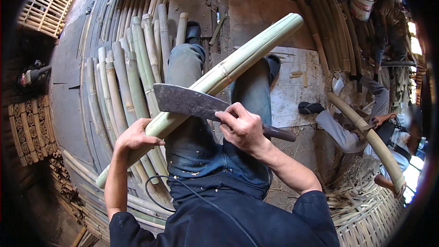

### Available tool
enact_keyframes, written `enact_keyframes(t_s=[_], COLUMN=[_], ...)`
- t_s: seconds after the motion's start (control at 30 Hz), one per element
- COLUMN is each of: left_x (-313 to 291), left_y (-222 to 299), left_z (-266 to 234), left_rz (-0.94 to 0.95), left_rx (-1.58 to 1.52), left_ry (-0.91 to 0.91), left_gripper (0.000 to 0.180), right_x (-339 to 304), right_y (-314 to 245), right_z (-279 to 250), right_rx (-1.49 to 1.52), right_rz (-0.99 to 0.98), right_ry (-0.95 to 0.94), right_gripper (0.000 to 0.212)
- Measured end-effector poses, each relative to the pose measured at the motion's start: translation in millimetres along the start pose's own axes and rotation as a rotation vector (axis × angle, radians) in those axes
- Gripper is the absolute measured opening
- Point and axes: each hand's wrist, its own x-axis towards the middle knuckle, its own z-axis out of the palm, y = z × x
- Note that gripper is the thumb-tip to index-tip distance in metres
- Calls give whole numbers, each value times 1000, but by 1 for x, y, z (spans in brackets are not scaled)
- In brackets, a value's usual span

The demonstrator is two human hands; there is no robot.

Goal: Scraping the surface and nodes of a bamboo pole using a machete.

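Across my lap a pale green bamboo pole [247,59] slants from lower left to upper right. My left hand [137,136] is wrapped round its lower part, thumb on top, with the other fingers hidden underneath. In my right hand [242,128] is a machete [183,100] with a wide dark blade. Its handle sticks out to the right of my fist. The blade lies across the pole a little above my left hand, near a node ring; whether its edge bites into the bamboo I cannot tell.
Several cut bamboo poles [132,77] lie to my left. Bundled short bamboo pieces [34,130] are stacked at far left. On the right, another person [388,132] sits holding a long bamboo pole [366,132]. Split strips [361,201] pile at lower right; a white bucket [361,5] stands at upper right.
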Motion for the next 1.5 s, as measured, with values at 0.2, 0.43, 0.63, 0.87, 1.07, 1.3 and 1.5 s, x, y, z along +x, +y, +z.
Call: enact_keyframes(t_s=[0.2,0.43,0.63,0.87,1.07,1.3,1.5], left_x=[0,8,8,13,20,16,-4], left_y=[16,0,-8,-7,-14,-13,52], left_z=[7,12,11,6,9,7,38], left_rz=[-23,-20,30,27,77,-8,123], left_rx=[72,92,111,117,15,9,434], left_ry=[24,57,88,63,32,-14,312], left_gripper=[67,75,73,70,70,78,95], right_x=[23,40,52,59,58,79,102], right_y=[-2,-24,-2,0,-3,12,49], right_z=[26,58,36,34,38,42,34], right_rx=[-90,-111,-193,-112,-215,-174,53], right_rz=[-158,-175,-316,-494,-680,-564,-192], right_ry=[-34,-29,-137,-148,-304,-342,-136], right_gripper=[66,71,65,60,56,59,68])
